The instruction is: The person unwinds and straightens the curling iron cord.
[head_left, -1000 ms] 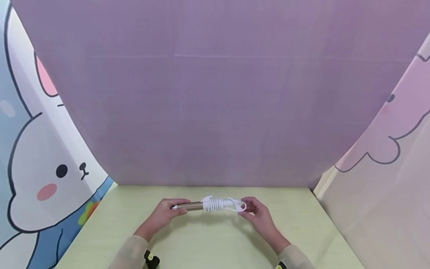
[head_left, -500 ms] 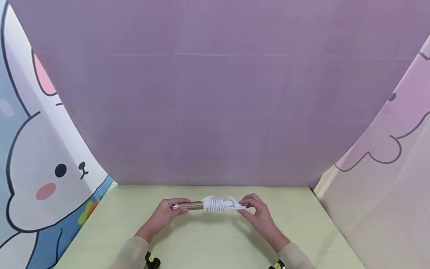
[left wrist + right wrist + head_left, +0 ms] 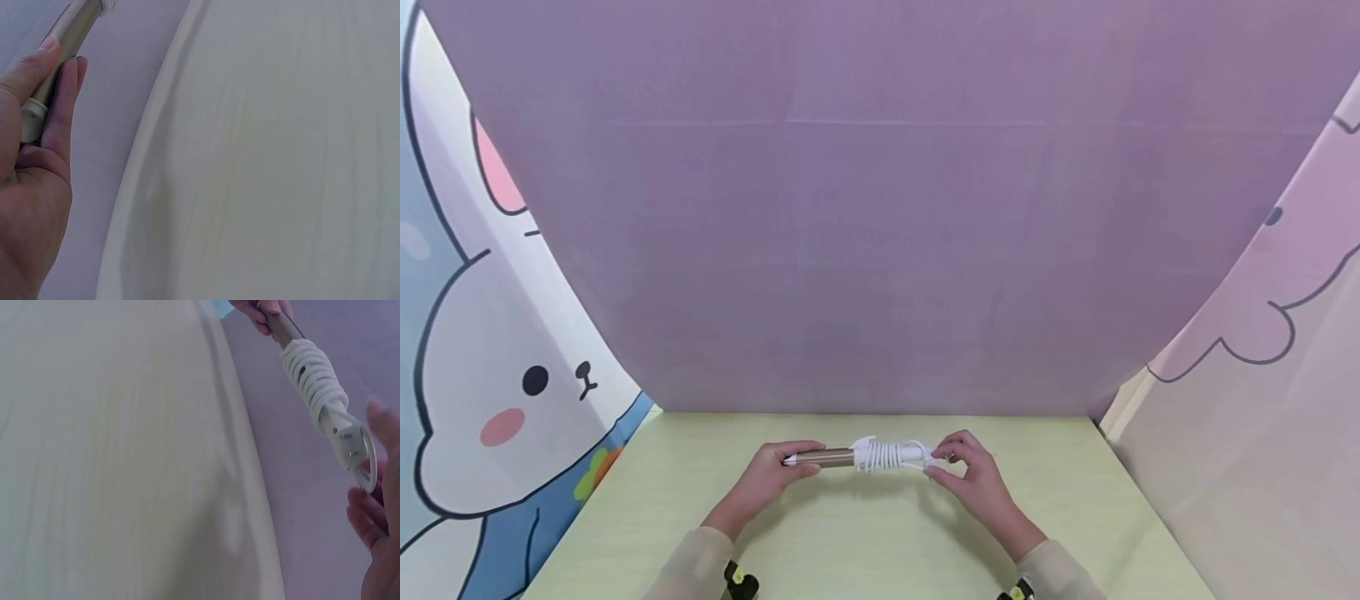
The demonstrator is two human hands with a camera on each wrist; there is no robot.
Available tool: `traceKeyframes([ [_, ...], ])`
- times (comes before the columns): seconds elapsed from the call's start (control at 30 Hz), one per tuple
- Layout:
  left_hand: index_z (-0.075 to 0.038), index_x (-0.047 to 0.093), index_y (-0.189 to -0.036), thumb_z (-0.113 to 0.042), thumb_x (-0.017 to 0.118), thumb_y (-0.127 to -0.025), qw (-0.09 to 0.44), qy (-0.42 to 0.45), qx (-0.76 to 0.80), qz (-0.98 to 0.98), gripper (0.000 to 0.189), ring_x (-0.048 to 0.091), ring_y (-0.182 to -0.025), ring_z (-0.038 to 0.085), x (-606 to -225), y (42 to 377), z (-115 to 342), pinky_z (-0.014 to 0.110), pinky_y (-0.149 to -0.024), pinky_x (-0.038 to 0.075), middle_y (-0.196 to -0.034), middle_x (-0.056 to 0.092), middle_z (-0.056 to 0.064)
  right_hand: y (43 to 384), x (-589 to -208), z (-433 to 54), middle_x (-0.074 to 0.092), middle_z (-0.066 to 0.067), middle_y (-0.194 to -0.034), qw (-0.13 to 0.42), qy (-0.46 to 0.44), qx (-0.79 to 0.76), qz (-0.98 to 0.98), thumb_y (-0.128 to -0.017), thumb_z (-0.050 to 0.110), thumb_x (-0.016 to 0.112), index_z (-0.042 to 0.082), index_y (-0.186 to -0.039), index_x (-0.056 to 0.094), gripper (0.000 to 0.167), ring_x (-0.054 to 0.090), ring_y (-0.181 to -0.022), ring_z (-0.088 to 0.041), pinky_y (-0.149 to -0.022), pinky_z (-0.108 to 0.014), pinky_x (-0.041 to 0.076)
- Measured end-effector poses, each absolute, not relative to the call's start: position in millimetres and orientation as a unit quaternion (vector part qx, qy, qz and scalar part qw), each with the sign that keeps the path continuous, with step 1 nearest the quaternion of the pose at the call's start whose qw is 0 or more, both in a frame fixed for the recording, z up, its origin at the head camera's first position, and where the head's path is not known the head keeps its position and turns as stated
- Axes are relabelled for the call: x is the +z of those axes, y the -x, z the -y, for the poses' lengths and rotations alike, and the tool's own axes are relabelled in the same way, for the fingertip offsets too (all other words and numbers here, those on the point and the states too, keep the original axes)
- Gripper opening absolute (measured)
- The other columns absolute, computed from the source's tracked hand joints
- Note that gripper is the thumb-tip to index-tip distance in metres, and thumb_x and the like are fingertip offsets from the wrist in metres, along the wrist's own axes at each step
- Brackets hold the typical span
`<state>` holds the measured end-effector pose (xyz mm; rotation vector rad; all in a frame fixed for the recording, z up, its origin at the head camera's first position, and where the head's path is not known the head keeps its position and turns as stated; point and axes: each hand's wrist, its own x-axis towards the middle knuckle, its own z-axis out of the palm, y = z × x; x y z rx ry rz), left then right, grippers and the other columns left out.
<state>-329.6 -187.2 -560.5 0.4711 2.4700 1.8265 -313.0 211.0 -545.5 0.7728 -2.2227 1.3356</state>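
Note:
A curling iron (image 3: 831, 458) with a gold-brown barrel and a white handle is held level above the table. My left hand (image 3: 780, 465) grips the barrel near its white tip, thumb on one side and fingers on the other. White power cord (image 3: 315, 378) winds in tight coils round the handle. At the handle's end, the right wrist view shows a white plug (image 3: 347, 445) and a thin loop of cord. My right hand (image 3: 972, 471) has its fingers curled at this loop and handle end; its thumb stands beside the cord there.
A pale yellow-green table (image 3: 880, 542) lies beneath both hands. Behind it hangs a purple cloth (image 3: 880, 250). Cartoon-printed curtains border the left side (image 3: 482, 375) and the right side (image 3: 1262, 417).
My right hand has moved slightly left, toward the coils, and the cord loop that stuck out at the handle's end now lies closer in. The left hand stays on the barrel.

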Motion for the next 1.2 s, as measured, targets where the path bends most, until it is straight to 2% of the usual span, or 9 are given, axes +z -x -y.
traceKeyframes([
  [0.1,-0.009,0.081,-0.131,-0.014,0.087,-0.098,0.015,-0.152,0.584,-0.797,0.034,0.068,-0.101,0.021,-561,329,187,0.028,-0.081,0.056,-0.125,0.079,0.014,312,-544,-206,0.07,-0.004,-0.106,0.223,-0.255,0.474,0.812,-0.087,0.007,0.095,0.015,-0.096,0.08,0.019,0.068,-0.095,-0.021,-0.084,-0.034,0.059],
  [0.27,-0.004,0.079,-0.134,-0.012,0.086,-0.099,0.02,-0.157,0.588,-0.793,0.037,0.069,-0.103,0.02,-561,328,187,0.027,-0.083,0.056,-0.128,0.078,0.016,312,-543,-201,0.069,-0.002,-0.101,0.232,-0.23,0.458,0.827,-0.084,0.006,0.097,0.016,-0.088,0.078,0.022,0.068,-0.09,-0.017,-0.077,-0.04,0.061],
  [0.43,-0.007,0.08,-0.133,-0.013,0.086,-0.098,0.017,-0.159,0.583,-0.797,0.035,0.069,-0.103,0.02,-560,327,186,0.027,-0.083,0.056,-0.128,0.078,0.015,312,-543,-199,0.067,0.0,-0.099,0.235,-0.22,0.449,0.834,-0.084,0.002,0.096,0.017,-0.084,0.076,0.025,0.068,-0.089,-0.019,-0.075,-0.042,0.06],
  [0.57,-0.01,0.082,-0.131,-0.012,0.086,-0.099,0.015,-0.159,0.581,-0.798,0.033,0.069,-0.103,0.02,-559,327,185,0.027,-0.083,0.056,-0.13,0.077,0.017,311,-542,-198,0.066,0.001,-0.1,0.225,-0.201,0.447,0.842,-0.085,0.001,0.095,0.019,-0.084,0.074,0.027,0.066,-0.092,-0.02,-0.079,-0.041,0.058],
  [0.83,-0.008,0.081,-0.133,-0.012,0.086,-0.098,0.015,-0.175,0.569,-0.803,0.035,0.067,-0.095,0.019,-556,326,183,0.028,-0.078,0.054,-0.129,0.078,0.017,309,-544,-195,0.066,0.001,-0.1,0.225,-0.174,0.441,0.851,-0.085,-0.001,0.091,0.019,-0.082,0.07,0.029,0.062,-0.096,-0.02,-0.072,-0.025,0.047],
  [1.03,-0.015,0.083,-0.13,-0.014,0.085,-0.099,0.018,-0.184,0.559,-0.808,0.031,0.066,-0.092,0.017,-555,324,181,0.028,-0.076,0.053,-0.125,0.08,0.011,308,-544,-194,0.068,0.005,-0.095,0.235,-0.174,0.444,0.847,-0.084,-0.004,0.09,0.019,-0.083,0.07,0.029,0.062,-0.088,-0.016,-0.072,-0.027,0.05],
  [1.2,-0.014,0.083,-0.128,-0.018,0.087,-0.098,0.026,-0.196,0.556,-0.808,0.031,0.068,-0.092,0.014,-556,321,177,0.028,-0.077,0.057,-0.122,0.081,0.008,307,-541,-192,0.071,0.001,-0.094,0.232,-0.183,0.442,0.847,-0.086,-0.004,0.088,0.014,-0.087,0.073,0.024,0.064,-0.08,-0.015,-0.071,-0.029,0.054],
])
